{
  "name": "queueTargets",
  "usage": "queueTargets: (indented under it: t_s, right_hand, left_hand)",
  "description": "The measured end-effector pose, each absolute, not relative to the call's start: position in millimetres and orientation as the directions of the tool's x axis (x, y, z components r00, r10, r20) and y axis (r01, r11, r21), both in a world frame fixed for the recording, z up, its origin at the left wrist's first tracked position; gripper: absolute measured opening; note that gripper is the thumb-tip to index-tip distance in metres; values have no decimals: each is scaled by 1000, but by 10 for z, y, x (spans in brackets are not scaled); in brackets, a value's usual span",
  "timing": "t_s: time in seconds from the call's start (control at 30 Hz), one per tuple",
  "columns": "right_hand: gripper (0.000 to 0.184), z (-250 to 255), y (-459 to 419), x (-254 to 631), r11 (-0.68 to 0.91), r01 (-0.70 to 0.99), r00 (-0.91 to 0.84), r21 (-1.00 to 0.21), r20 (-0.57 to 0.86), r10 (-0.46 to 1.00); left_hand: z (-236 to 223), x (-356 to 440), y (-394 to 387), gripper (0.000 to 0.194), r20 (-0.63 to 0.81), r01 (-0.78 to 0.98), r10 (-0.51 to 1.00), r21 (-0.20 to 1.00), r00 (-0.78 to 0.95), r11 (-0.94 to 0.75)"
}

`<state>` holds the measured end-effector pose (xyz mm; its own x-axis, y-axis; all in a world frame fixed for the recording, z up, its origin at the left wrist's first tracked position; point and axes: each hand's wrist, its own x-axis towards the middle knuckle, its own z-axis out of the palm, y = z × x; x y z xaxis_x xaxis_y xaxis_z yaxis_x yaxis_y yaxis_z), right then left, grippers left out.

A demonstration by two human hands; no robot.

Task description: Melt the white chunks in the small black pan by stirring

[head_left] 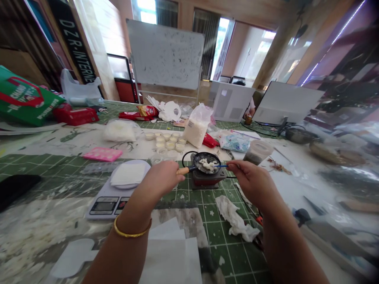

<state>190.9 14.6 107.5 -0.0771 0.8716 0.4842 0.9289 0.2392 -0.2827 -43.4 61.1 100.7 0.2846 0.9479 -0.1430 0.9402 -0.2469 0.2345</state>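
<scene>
Our left hand (161,177) was closed around the wooden handle (183,170) of a small black pan (207,159), which sat on a red hot plate (209,178) just ahead of that hand. Our right hand (251,183) pinched a thin blue stick (221,166), its tip touching white lumps (208,165) in the pan. A digital kitchen scale (109,205) lay left of the left hand.

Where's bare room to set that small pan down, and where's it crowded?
Bare green cutting mat lies between your left forearm and the crumpled tissue. Crowded behind the pan: small cups and a bag of white grains.
</scene>
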Motion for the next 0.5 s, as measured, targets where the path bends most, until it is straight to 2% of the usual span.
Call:
queueTargets:
  t_s: [0.1, 0.23, 0.37, 0.5]
  right_hand:
    - [28, 1080, 148, 1902, 206, 928, -6, -311, 541, 841]
    - [26, 1069, 178, 1928, 230, 935, -71, -271, 493, 867]
    - [29, 1054, 233, 1972, 171, 950, -8, -261, 529, 849]
    - [27, 1046, 255, 1952, 220, 931, -75, -291, 438, 896]
  left_hand:
    - [1007, -434, 614, 25, -137, 938, 947, 238, 291, -254]
    - [1005, -434, 613, 25, -134, 940, 950, 235, 282, -246]
    - [1013, -433, 605, 25, -129, 938, 949, 239, 288, -252]
    - [1009, -429, 606, 26, -134, 939, 948, 235, 287, -251]
